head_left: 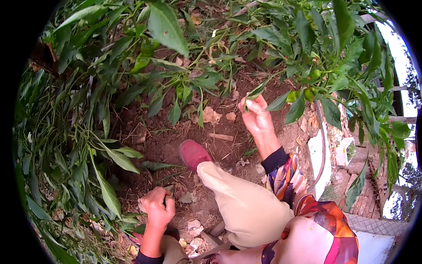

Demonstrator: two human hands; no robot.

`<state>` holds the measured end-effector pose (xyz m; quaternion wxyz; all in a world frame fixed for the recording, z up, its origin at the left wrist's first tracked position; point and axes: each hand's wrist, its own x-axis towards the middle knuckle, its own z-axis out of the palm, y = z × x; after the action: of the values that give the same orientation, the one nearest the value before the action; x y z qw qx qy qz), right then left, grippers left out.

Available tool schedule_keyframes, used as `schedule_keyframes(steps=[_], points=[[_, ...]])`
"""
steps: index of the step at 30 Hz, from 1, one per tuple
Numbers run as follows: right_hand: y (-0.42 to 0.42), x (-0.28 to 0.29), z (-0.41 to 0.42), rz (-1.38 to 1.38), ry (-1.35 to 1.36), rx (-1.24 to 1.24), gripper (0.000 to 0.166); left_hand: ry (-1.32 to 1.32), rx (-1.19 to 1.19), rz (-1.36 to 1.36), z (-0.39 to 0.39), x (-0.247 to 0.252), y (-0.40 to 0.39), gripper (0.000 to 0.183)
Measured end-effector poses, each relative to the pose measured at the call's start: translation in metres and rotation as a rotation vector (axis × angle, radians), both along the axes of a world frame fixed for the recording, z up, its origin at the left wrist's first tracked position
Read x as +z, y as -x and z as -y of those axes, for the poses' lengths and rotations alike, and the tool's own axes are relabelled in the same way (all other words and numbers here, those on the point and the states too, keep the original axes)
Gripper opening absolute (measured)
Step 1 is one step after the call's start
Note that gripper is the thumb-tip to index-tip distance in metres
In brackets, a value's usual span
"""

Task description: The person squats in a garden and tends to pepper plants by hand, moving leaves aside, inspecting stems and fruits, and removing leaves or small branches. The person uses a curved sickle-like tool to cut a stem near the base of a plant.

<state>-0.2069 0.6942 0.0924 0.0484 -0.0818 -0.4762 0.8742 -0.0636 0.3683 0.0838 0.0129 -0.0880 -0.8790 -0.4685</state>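
Note:
My right hand is raised at the centre right, its fingers closed on a green pepper plant leaf. My left hand is curled low at the left of centre, over the soil; whether anything lies inside its fingers cannot be told. Green peppers hang on the plant just right of my right hand. Other green peppers hang among leaves at the upper left, and a small one hangs near the upper middle.
Dense pepper plants fill the left side and the top. Dry leaves and a wood piece lie on the reddish soil. A dark hose runs down the right, near white panels and wire mesh. My red shoe stands mid-ground.

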Motion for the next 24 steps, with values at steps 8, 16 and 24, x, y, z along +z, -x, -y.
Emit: schedule_keyframes(steps=[8, 16, 24], points=[[-0.004, -0.008, 0.013, 0.06, 0.138, 0.08, 0.033, -0.006, -0.002, 0.014, -0.001, 0.003, 0.001, 0.001], [-0.002, -0.031, 0.067, 0.373, -0.155, 0.239, 0.04, 0.009, 0.007, -0.016, 0.003, 0.002, -0.001, 0.002], [0.023, -0.015, 0.066, 0.294, 0.085, 0.279, 0.02, 0.008, 0.018, -0.016, 0.005, 0.002, -0.003, 0.002]])
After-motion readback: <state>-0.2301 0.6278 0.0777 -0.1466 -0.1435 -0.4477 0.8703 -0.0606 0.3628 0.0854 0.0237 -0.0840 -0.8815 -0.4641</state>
